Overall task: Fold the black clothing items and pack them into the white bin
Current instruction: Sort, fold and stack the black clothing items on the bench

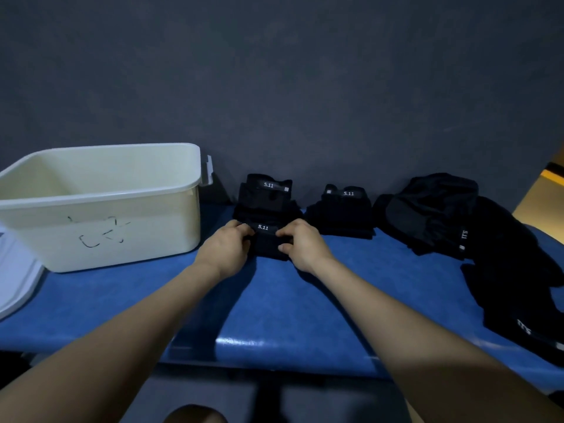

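On the blue surface (274, 303), the left hand (224, 250) and right hand (300, 244) grip a small folded black garment (267, 242) from either side, fingers curled over its edges (a white "5.11" mark faces up on its waistband). Just behind it against the dark wall stand two folded stacks (265, 195) and (341, 210), with an unfolded black heap (476, 239) to the right. The white bin (100, 206) sits to the left, its visible interior bare.

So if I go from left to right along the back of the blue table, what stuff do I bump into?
White bin → tall folded stack → shorter folded stack → messy pile of black clothes.
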